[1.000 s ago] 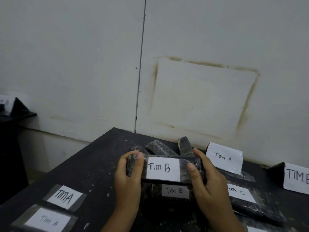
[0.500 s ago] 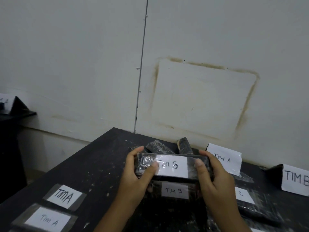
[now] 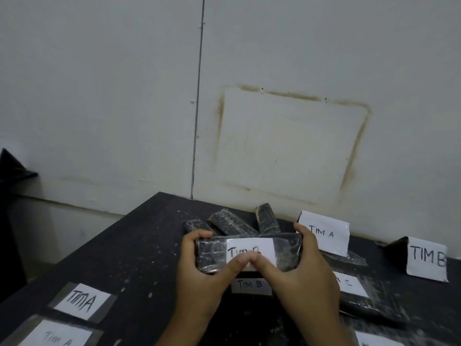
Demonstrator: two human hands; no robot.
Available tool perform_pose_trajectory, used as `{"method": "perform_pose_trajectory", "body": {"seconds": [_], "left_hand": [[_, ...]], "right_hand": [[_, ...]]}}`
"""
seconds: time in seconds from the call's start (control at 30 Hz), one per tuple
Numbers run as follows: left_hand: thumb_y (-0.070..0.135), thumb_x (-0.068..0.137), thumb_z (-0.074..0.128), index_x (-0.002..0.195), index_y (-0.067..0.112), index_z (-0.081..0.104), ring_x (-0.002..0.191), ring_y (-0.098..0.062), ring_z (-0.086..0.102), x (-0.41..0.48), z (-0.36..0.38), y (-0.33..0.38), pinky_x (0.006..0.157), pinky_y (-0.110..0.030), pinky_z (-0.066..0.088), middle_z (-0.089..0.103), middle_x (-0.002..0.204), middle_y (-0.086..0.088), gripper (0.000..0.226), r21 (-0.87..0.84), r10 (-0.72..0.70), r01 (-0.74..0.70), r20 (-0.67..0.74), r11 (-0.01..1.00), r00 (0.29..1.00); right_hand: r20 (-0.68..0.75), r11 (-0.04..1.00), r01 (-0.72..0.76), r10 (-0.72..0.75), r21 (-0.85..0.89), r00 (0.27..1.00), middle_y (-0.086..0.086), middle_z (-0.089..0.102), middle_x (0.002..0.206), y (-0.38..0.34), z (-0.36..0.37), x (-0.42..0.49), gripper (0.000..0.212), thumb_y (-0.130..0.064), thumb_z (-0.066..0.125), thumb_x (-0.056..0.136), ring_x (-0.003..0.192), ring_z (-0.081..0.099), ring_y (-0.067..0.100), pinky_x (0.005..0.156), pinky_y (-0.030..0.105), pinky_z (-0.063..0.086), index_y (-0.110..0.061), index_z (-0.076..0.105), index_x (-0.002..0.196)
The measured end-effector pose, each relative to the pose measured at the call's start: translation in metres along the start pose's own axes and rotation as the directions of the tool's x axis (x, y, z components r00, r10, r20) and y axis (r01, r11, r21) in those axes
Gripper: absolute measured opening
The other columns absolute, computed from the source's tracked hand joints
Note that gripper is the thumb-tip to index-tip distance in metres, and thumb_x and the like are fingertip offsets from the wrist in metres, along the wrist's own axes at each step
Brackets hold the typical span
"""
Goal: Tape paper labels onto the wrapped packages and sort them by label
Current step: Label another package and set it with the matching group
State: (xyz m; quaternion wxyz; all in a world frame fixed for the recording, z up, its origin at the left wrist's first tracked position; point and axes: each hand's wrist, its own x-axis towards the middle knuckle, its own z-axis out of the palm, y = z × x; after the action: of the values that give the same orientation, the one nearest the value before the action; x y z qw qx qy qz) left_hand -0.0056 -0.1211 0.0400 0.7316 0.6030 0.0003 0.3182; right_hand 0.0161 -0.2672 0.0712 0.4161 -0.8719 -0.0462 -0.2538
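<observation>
A dark plastic-wrapped package (image 3: 212, 253) with a white "Tim B" paper label (image 3: 250, 248) is held above the black table (image 3: 129, 250). My left hand (image 3: 202, 275) grips its left end and my right hand (image 3: 299, 270) grips its right end. Both thumbs press on the lower edge of the label and touch each other. Below the held package lies another package with a "TIM B" label (image 3: 250, 285). To the right lies a package with a label ending in "C" (image 3: 351, 285).
Several unlabelled wrapped packages (image 3: 232, 222) lie behind my hands. Standing cards read "TIM A" (image 3: 326, 233) and "TIM B" (image 3: 426, 258) at the right. Two taped "Tim A" labels (image 3: 81, 302) lie front left. A white wall rises behind the table.
Both thumbs have slid inward along the front of the package and now meet on the label. The package has tipped so its label faces more upward.
</observation>
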Motion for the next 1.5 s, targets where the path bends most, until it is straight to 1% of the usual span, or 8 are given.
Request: {"method": "perform_pose_trajectory", "body": {"seconds": [0.13, 0.33, 0.6, 0.73, 0.83, 1.0, 1.13, 1.5], "left_hand": [[0.046, 0.043, 0.082, 0.089, 0.031, 0.056, 0.070, -0.010, 0.068, 0.001, 0.000, -0.007, 0.057, -0.030, 0.057, 0.067, 0.084, 0.011, 0.055, 0.093, 0.084, -0.068, -0.180, 0.993, 0.980], [0.026, 0.064, 0.081, 0.081, 0.031, 0.059, 0.065, -0.005, 0.066, 0.006, 0.002, -0.014, 0.046, -0.016, 0.051, 0.064, 0.073, 0.006, 0.029, 0.156, 0.198, -0.154, -0.333, 0.976, 0.922], [0.009, 0.084, 0.067, 0.080, 0.023, 0.059, 0.065, 0.001, 0.064, 0.007, 0.001, -0.013, 0.047, -0.009, 0.046, 0.065, 0.077, 0.021, 0.017, 0.218, 0.277, -0.210, -0.352, 0.953, 0.894], [0.023, 0.077, 0.073, 0.084, 0.028, 0.056, 0.067, -0.001, 0.065, 0.006, 0.000, -0.012, 0.048, -0.011, 0.049, 0.064, 0.079, 0.021, 0.019, 0.176, 0.236, -0.195, -0.252, 0.965, 0.939], [0.046, 0.051, 0.079, 0.089, 0.029, 0.055, 0.070, -0.006, 0.067, 0.004, -0.001, -0.011, 0.050, -0.020, 0.054, 0.065, 0.084, 0.017, 0.048, 0.166, 0.209, -0.177, -0.199, 0.970, 0.957], [0.033, 0.062, 0.078, 0.083, 0.035, 0.056, 0.071, -0.008, 0.067, 0.005, -0.001, -0.011, 0.049, -0.019, 0.053, 0.065, 0.080, 0.009, 0.031, 0.199, 0.306, -0.262, -0.241, 0.944, 0.921], [0.029, 0.077, 0.077, 0.080, 0.034, 0.057, 0.067, -0.004, 0.066, 0.003, -0.001, -0.006, 0.048, -0.011, 0.047, 0.066, 0.080, 0.014, 0.021, 0.220, 0.367, -0.323, -0.207, 0.921, 0.907], [0.031, 0.085, 0.056, 0.080, 0.038, 0.059, 0.072, -0.003, 0.061, -0.022, -0.018, -0.004, 0.056, -0.007, 0.043, 0.065, 0.080, 0.014, 0.009, 0.303, 0.335, -0.286, -0.124, 0.909, 0.934]], "right_hand": [[-0.061, 0.995, -0.014, 0.021, 0.103, 0.998, -0.023, 0.059, 0.095, -0.001, 0.014, -0.009, 0.091, -0.094, 0.049, 0.037, 0.084, 0.058, 0.007, 0.070, 0.029, 0.046, -0.049, 0.036, 0.115], [-0.104, 0.945, -0.018, 0.055, 0.326, 0.993, -0.017, 0.066, 0.082, 0.004, 0.030, -0.014, 0.071, -0.082, 0.059, 0.044, 0.074, 0.063, -0.001, 0.063, 0.027, 0.053, -0.040, 0.050, 0.101], [-0.188, 0.846, 0.031, 0.083, 0.532, 0.979, -0.016, 0.066, 0.076, 0.009, 0.039, -0.010, 0.007, -0.030, 0.070, 0.080, 0.059, 0.059, -0.004, 0.048, 0.006, 0.041, -0.026, 0.065, 0.081], [-0.073, 0.895, -0.030, 0.069, 0.444, 0.995, -0.019, 0.065, 0.075, 0.011, 0.033, -0.007, 0.041, -0.067, 0.057, 0.067, 0.065, 0.060, -0.003, 0.054, 0.018, 0.047, -0.035, 0.058, 0.093], [-0.074, 0.937, -0.023, 0.052, 0.348, 0.996, -0.017, 0.066, 0.074, 0.009, 0.026, -0.004, 0.060, -0.078, 0.059, 0.049, 0.068, 0.062, -0.004, 0.055, 0.024, 0.051, -0.038, 0.054, 0.093], [-0.172, 0.905, 0.091, -0.019, 0.416, 0.985, -0.025, 0.066, 0.079, 0.007, 0.021, -0.004, 0.029, -0.052, 0.068, 0.068, 0.064, 0.061, -0.004, 0.048, 0.011, 0.046, -0.029, 0.061, 0.083], [-0.207, 0.864, 0.099, 0.005, 0.493, 0.978, -0.010, 0.067, 0.070, 0.013, 0.017, -0.011, 0.007, -0.021, 0.072, 0.079, 0.064, 0.062, 0.000, 0.052, 0.009, 0.046, -0.024, 0.066, 0.080], [-0.197, 0.834, 0.092, 0.021, 0.544, 0.980, -0.007, 0.062, 0.058, 0.021, 0.001, -0.051, 0.016, -0.038, 0.056, 0.077, 0.051, 0.050, -0.001, 0.048, 0.011, 0.041, -0.028, 0.067, 0.081]]}}
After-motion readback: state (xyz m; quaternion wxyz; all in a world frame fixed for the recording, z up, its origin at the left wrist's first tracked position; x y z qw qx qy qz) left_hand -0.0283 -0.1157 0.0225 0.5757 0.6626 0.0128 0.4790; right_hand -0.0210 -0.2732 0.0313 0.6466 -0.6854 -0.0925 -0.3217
